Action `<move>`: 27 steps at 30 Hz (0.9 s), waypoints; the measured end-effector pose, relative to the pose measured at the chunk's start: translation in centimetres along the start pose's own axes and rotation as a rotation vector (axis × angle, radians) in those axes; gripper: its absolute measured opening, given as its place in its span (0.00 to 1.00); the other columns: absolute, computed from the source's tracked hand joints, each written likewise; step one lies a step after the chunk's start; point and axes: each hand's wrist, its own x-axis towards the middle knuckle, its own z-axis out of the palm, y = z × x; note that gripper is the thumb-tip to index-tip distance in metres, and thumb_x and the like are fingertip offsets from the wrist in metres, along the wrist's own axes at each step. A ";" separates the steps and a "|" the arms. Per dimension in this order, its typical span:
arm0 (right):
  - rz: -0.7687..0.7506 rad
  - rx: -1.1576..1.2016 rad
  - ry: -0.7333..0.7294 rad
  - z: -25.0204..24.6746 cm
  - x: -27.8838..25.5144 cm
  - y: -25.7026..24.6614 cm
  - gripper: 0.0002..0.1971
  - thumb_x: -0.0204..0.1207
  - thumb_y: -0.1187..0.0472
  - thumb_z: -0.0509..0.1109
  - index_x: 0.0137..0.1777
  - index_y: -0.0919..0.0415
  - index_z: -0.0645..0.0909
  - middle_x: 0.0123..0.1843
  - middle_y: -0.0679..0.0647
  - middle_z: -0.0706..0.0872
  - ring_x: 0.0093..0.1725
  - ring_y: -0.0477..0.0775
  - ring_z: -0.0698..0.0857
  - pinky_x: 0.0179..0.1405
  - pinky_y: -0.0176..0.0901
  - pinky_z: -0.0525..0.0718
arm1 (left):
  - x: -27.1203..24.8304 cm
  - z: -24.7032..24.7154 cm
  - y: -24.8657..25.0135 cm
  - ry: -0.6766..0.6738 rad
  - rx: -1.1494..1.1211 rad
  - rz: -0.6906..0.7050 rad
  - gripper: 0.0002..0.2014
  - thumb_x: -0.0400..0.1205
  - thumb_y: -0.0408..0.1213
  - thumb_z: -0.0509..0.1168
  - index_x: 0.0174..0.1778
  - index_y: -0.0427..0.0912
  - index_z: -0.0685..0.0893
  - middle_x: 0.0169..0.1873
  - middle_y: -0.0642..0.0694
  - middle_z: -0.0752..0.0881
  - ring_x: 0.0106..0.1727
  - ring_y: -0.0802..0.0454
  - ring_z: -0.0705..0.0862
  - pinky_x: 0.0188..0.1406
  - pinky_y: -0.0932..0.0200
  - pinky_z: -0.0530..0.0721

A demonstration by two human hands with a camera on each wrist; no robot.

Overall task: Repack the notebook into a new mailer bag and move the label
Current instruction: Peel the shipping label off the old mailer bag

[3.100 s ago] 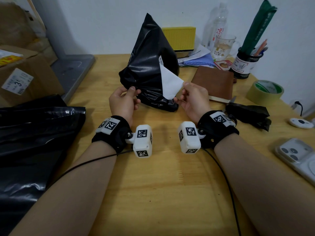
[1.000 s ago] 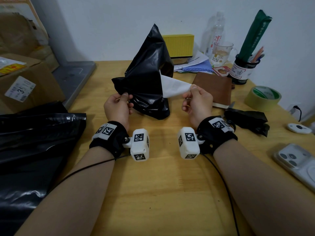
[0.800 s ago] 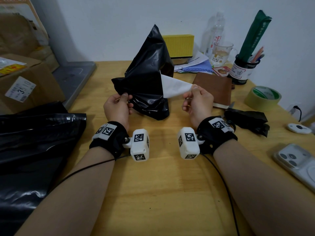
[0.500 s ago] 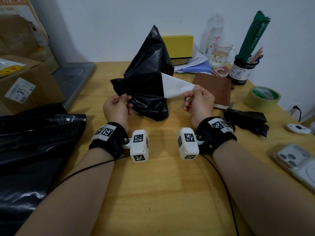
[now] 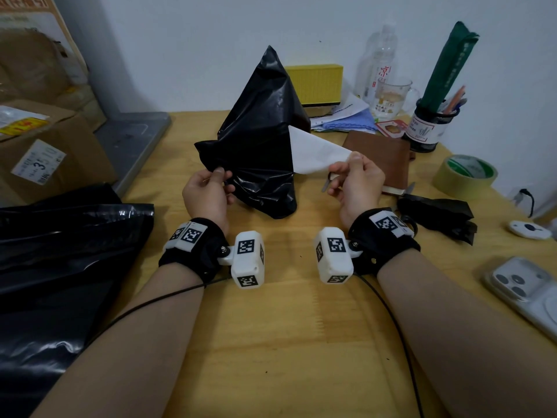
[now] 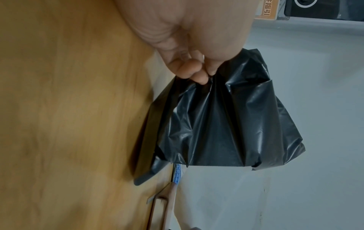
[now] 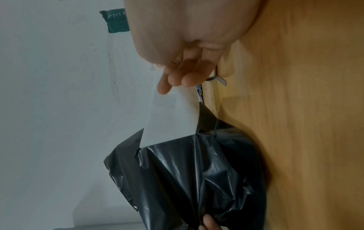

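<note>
Since three seconds ago, more of the white label (image 5: 313, 155) is peeled from the crumpled black mailer bag (image 5: 259, 140) at frame centre; the right hand (image 5: 355, 182) pinches the label's free corner, the left hand (image 5: 208, 191) pinches the bag's edge, above the worktop (image 5: 286, 327).

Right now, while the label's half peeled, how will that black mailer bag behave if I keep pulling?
The black mailer bag looks floppy: it creases under the left hand. Probably light, so it may stretch toward the label that the right hand pinches.
</note>
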 end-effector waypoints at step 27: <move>-0.055 0.123 0.097 -0.4 0.6 -0.1 0.12 0.92 0.59 0.54 0.62 0.66 0.74 0.31 0.54 0.90 0.15 0.50 0.70 0.20 0.42 0.81 | -0.2 -0.1 0.3 0.027 -0.074 -0.024 0.10 0.86 0.29 0.62 0.39 0.42 0.74 0.36 0.45 0.84 0.26 0.54 0.82 0.17 0.62 0.71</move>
